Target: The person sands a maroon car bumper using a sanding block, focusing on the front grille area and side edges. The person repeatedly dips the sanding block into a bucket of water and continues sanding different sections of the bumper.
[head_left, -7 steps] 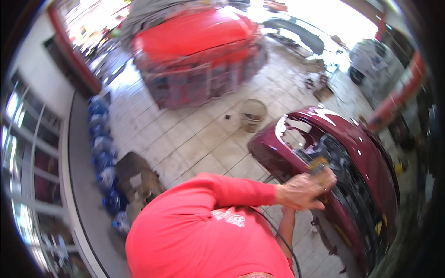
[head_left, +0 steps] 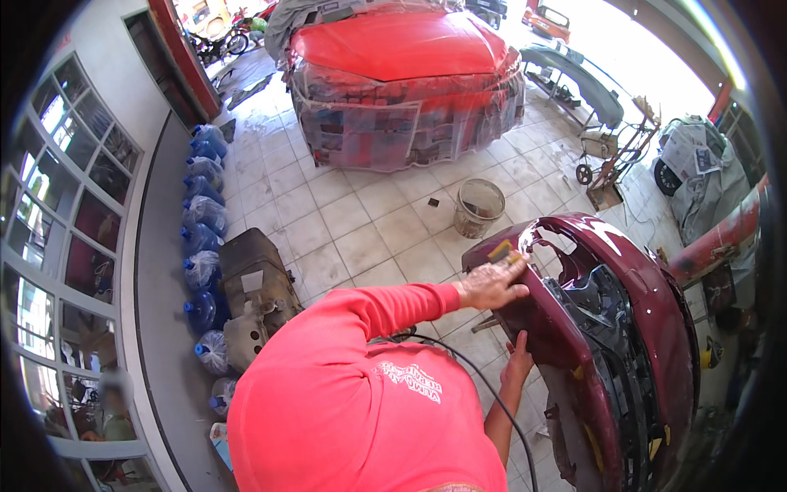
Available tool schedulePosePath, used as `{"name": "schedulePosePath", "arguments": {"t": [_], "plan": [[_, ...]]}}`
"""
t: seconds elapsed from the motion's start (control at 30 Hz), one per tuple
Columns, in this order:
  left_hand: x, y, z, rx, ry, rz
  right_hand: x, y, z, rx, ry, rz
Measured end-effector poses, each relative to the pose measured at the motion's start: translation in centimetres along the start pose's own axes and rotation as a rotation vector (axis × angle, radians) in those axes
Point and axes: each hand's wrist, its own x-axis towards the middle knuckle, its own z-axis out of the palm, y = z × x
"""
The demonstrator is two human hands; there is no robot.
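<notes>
A dark red car bumper [head_left: 548,316] stands at my right, its black inner part showing. My left hand [head_left: 490,284], in a red sleeve, reaches across to the bumper's far left end. Its fingers are closed on a small yellow block [head_left: 502,250], partly covered by the hand; its exact kind is unclear. Below the bumper's near edge, my right hand [head_left: 516,365] points upward with thumb and finger apart. I see nothing in it, though part of the hand is hidden and contact with the bumper is unclear.
Beyond the bumper stands a dirty bucket [head_left: 479,208]. A red car [head_left: 402,49] wrapped in plastic is farther off. Blue water jugs [head_left: 201,238] line the left wall beside a brown plastic part [head_left: 254,266]. A black hose [head_left: 492,389] runs past my body; a red pillar [head_left: 721,234] rises at right.
My left hand, with the yellow block, has moved from the bumper's middle to its far left end. My right hand, mostly covered before, now shows. The whole view has shifted.
</notes>
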Motion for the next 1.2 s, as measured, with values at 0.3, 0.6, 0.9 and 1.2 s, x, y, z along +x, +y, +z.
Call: {"name": "schedulePosePath", "arguments": {"t": [0.3, 0.6, 0.9, 1.2], "plan": [[-1.3, 13.8, 5.6, -0.070, 0.014, 0.637, 1.7, 3.2, -2.5, 0.036, 0.008, -0.134], [-0.7, 10.1, 3.3, -0.154, 0.029, 0.403, 0.2, -0.1, -1.0, -0.019, 0.069, 0.028], [1.1, -1.5, -0.1, -0.119, 0.177, -0.071, -1.0, -0.9, -0.7, 0.017, 0.109, 0.078], [1.5, -2.7, 2.2, -0.110, 0.114, -0.093, -2.2, -2.3, -0.2, -0.022, 0.111, 0.061]]}}
